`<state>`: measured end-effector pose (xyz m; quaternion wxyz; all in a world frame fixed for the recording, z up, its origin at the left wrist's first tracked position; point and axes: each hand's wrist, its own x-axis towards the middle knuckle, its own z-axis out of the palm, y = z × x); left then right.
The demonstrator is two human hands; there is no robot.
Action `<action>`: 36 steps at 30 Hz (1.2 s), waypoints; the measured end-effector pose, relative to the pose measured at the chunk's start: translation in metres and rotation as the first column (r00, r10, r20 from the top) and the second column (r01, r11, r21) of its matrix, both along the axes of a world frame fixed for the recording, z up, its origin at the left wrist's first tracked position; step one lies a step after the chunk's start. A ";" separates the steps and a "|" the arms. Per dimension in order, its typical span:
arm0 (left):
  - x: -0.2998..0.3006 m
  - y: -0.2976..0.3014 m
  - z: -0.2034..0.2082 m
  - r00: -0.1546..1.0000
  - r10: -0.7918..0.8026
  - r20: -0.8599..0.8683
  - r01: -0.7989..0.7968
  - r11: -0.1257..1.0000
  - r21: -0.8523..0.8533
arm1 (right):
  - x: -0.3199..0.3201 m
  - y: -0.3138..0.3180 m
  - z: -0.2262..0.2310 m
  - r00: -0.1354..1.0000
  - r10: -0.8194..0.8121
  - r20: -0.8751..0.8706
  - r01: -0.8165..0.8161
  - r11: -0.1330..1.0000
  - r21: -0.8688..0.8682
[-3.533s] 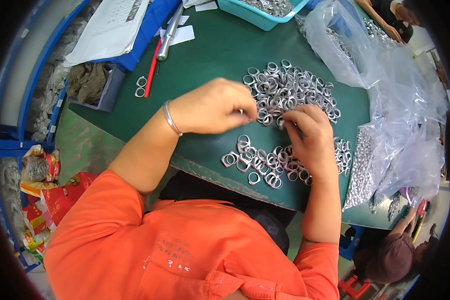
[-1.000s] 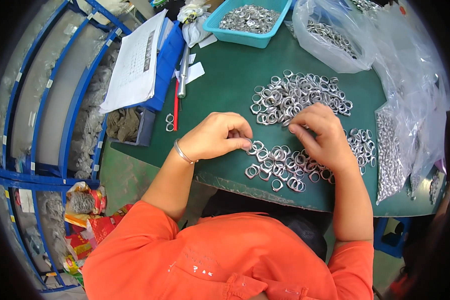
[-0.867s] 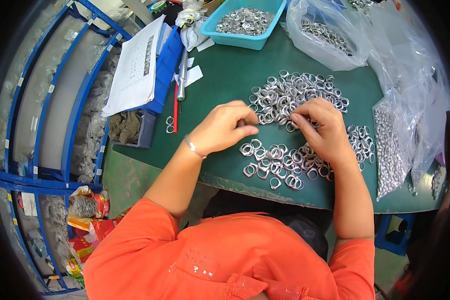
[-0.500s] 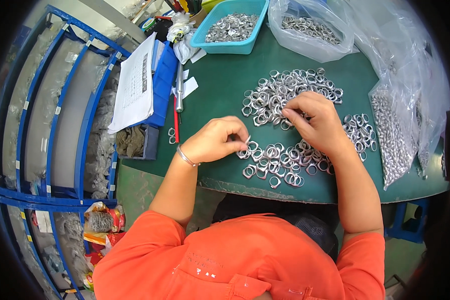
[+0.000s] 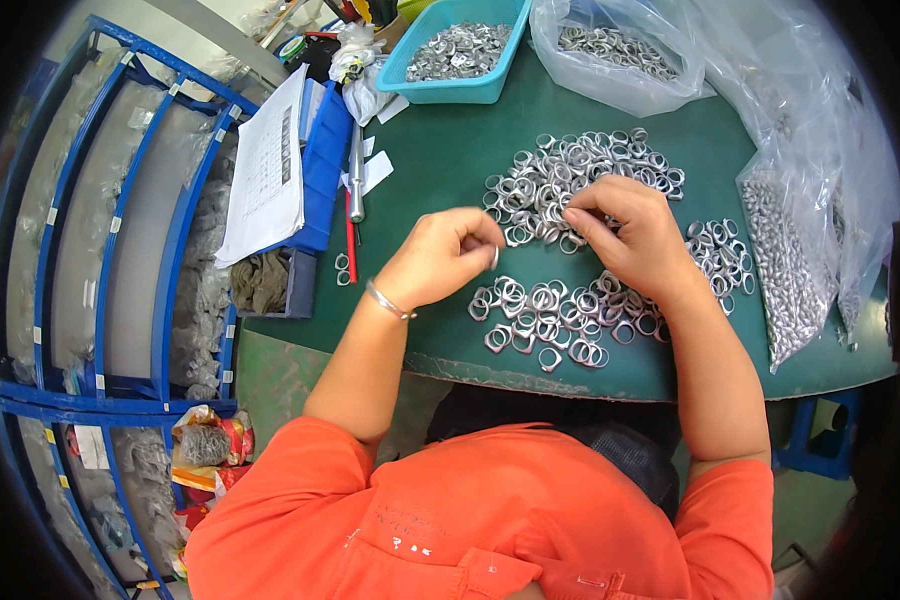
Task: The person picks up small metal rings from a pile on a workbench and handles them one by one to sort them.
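A heap of small silver metal rings (image 5: 580, 180) lies on the green table (image 5: 440, 170). A flatter, spread-out group of rings (image 5: 555, 320) sits nearer the front edge. My left hand (image 5: 442, 258), with a bracelet at the wrist, is curled with its fingertips pinched on a ring just above the near group. My right hand (image 5: 635, 235) rests between the two groups, its fingertips pinched on a ring at the heap's near edge. The two hands are a few centimetres apart.
A teal bin (image 5: 460, 88) of metal parts and clear bags of rings (image 5: 615, 60) (image 5: 785, 260) stand at the back and right. Papers (image 5: 265, 170) on a blue box (image 5: 322, 165), a metal rod (image 5: 356, 180), a red pen (image 5: 350, 235) and two loose rings (image 5: 342, 268) lie left. Blue racking (image 5: 120, 200) runs along the left.
My left hand has lifted a little off the near rings toward the right hand. My right hand stays at the heap's edge. The view has tilted, showing more of the table's far side.
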<state>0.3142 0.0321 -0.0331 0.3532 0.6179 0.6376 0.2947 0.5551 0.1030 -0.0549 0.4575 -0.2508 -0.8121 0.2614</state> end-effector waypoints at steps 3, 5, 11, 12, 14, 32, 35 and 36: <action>0.000 -0.005 0.017 0.898 -0.409 -0.160 0.409 0.912 -0.037 | 0.001 -0.001 0.003 1.000 0.007 0.002 -0.007 1.000 -0.015; 0.010 -0.001 0.011 0.917 -0.336 -0.216 0.358 0.931 0.071 | 0.001 -0.001 0.002 1.000 -0.010 -0.004 0.010 1.000 -0.015; 0.013 0.011 -0.021 0.905 -0.179 -0.386 0.326 0.874 0.360 | -0.001 0.003 -0.001 0.999 -0.030 -0.023 0.030 0.999 -0.031; 0.011 0.009 -0.017 0.904 -0.184 -0.386 0.330 0.875 0.356 | -0.001 0.002 -0.001 0.999 -0.027 -0.023 0.026 0.999 -0.027; 0.006 0.004 -0.008 0.962 -0.212 -0.172 0.246 0.945 0.214 | 0.001 0.001 0.000 0.999 -0.029 -0.025 0.028 0.999 -0.037; 0.017 0.008 -0.006 0.868 -0.378 -0.323 0.452 0.870 0.195 | 0.003 0.003 0.000 0.997 -0.076 -0.008 0.076 0.995 -0.065; 0.032 0.015 0.007 0.948 -0.180 -0.261 0.226 0.961 0.156 | 0.005 0.004 -0.004 0.998 -0.048 0.044 0.050 0.997 -0.062; 0.034 0.019 0.002 0.949 -0.177 -0.261 0.224 0.961 0.161 | 0.004 0.003 -0.003 0.998 -0.046 0.045 0.048 0.997 -0.057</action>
